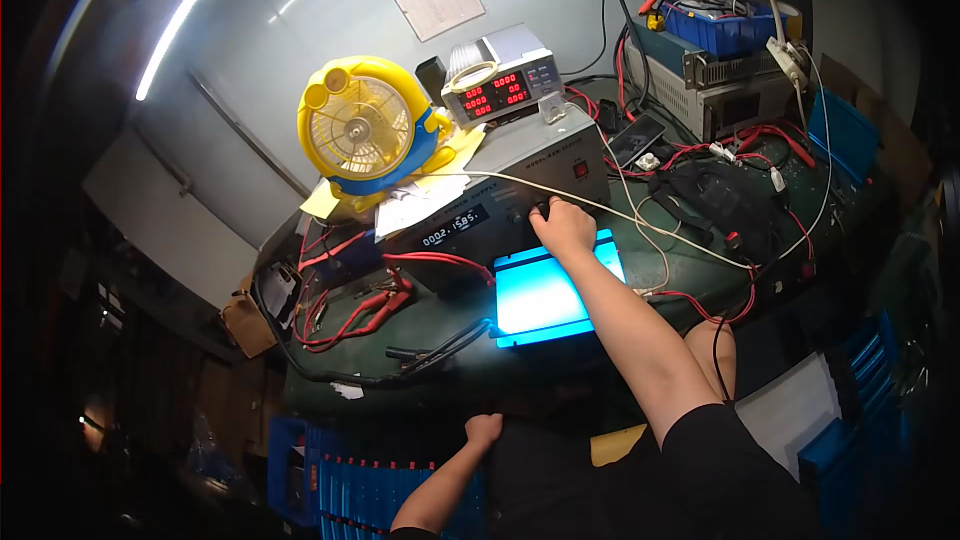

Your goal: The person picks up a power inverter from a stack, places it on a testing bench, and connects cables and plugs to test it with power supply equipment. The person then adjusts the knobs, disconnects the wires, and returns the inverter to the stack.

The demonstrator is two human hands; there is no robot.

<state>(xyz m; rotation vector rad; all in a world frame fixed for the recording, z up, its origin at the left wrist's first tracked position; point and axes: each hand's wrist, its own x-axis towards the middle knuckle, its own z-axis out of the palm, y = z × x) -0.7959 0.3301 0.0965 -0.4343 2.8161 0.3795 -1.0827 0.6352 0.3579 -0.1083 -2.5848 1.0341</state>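
My right hand [564, 229] reaches to the front of a grey power supply [470, 210], its fingers closed round a dark knob on the panel. The supply's display shows lit digits. Just below that hand lies a bright blue box [545, 295] on the dark green table [450, 365], with red and black cables at its left side. My left hand [484, 430] is down by the table's front edge, its fingers curled in; what it holds, if anything, is hidden.
A yellow and blue fan [360, 130], papers [425, 202] and a meter with red digits [500, 85] stand on the supply. Red clips [385, 308] lie at left. Cables, a phone [637, 140] and a blue bin [720, 32] are at right. Blue panels [375, 490] stand below left.
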